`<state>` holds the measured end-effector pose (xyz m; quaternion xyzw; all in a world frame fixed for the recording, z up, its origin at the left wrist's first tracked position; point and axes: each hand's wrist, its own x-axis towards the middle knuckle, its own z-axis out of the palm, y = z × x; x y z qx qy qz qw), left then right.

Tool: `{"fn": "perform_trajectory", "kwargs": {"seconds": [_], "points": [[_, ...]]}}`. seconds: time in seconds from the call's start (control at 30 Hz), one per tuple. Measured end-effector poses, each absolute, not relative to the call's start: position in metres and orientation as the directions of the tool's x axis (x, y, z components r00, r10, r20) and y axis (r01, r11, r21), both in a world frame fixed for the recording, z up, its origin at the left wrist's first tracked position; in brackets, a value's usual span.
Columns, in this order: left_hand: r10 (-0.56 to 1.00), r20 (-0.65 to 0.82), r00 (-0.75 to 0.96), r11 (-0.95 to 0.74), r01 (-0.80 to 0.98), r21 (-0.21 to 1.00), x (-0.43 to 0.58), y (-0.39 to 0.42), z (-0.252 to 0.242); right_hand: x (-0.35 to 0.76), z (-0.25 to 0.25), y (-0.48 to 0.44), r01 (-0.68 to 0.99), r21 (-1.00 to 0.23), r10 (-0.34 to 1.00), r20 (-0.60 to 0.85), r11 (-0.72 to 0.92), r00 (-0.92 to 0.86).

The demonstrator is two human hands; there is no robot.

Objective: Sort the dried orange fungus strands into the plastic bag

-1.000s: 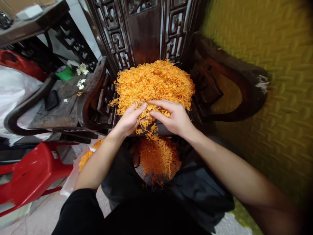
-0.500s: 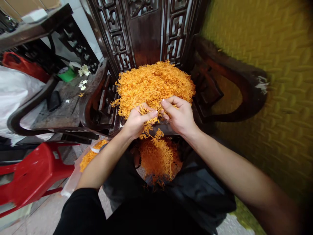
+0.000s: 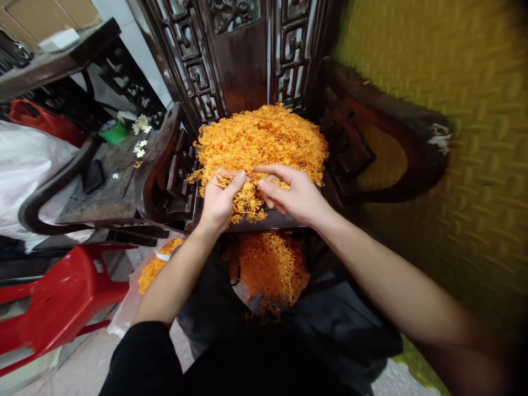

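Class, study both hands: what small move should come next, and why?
Probably the right hand should pinch the orange strands: the left hand holds some, while the right thumb and index finger stand slightly apart close by, in front of the orange pile.

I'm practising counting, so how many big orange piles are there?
3: the top pile on the dark chair, the low pile between the person's legs, and the side pile beside the red chair. Others may be hidden.
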<state>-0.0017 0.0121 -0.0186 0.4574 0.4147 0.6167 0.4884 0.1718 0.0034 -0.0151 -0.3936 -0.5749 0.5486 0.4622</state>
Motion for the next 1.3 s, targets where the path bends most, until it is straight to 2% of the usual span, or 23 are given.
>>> {"fn": "perform_trajectory", "kwargs": {"seconds": [0.1, 0.23, 0.4, 0.5, 0.57, 0.67, 0.73, 0.8, 0.87, 0.97, 1.03, 1.17, 1.3], "points": [[0.969, 0.166, -0.184, -0.2, -0.188, 0.962, 0.01, 0.006, -0.021, 0.169, -0.018, -0.001, 0.256, -0.893, 0.925, 0.326, 0.37, -0.197], [0.981, 0.006, -0.196, -0.067, -0.307, 0.949, 0.023, 0.0, -0.017, 0.165, -0.024, -0.006, 0.35, -0.721, 0.8, 0.561, 0.598, -0.212], [0.976, 0.007, -0.216, -0.09, -0.378, 0.921, 0.031, -0.002, -0.018, 0.164, -0.027, -0.006, 0.42, -0.617, 0.734, 0.642, 0.666, -0.221], [0.979, 0.023, -0.2, -0.094, -0.352, 0.931, 0.028, 0.002, -0.023, 0.167, -0.025, -0.005, 0.439, -0.61, 0.733, 0.651, 0.659, -0.196], [0.973, -0.003, -0.231, -0.074, -0.321, 0.944, 0.02, 0.009, -0.023, 0.171, -0.022, -0.007, 0.408, -0.649, 0.749, 0.644, 0.642, -0.156], [0.938, -0.121, -0.324, -0.003, -0.357, 0.934, -0.002, 0.025, -0.017, 0.179, -0.015, -0.011, 0.314, -0.746, 0.79, 0.613, 0.588, -0.022], [0.924, -0.167, -0.344, 0.017, -0.399, 0.917, -0.016, 0.032, -0.012, 0.186, -0.012, -0.012, 0.2, -0.835, 0.842, 0.534, 0.512, 0.074], [0.946, -0.166, -0.279, 0.035, -0.419, 0.907, -0.025, 0.032, -0.006, 0.192, -0.011, -0.009, 0.038, -0.925, 0.922, 0.379, 0.377, 0.083], [0.975, -0.175, -0.134, 0.099, -0.445, 0.89, -0.028, 0.028, -0.001, 0.196, -0.012, -0.004, -0.12, -0.968, 0.976, 0.218, 0.219, 0.016], [0.975, -0.206, 0.085, 0.221, -0.483, 0.847, -0.026, 0.02, 0.005, 0.199, -0.013, 0.004, -0.274, -0.961, 0.996, 0.058, 0.036, -0.074], [0.967, -0.205, 0.148, 0.251, -0.477, 0.842, -0.024, 0.017, 0.009, 0.198, -0.012, 0.007, -0.34, -0.939, 0.995, -0.009, -0.043, -0.103], [0.968, -0.186, 0.167, 0.241, -0.429, 0.87, -0.019, 0.017, 0.01, 0.194, -0.011, 0.006, -0.405, -0.912, 0.991, -0.005, -0.059, -0.133], [0.96, -0.17, 0.222, 0.255, -0.446, 0.858, -0.011, 0.016, 0.008, 0.188, -0.013, 0.003, -0.311, -0.95, 0.992, 0.028, -0.013, -0.125]]}}
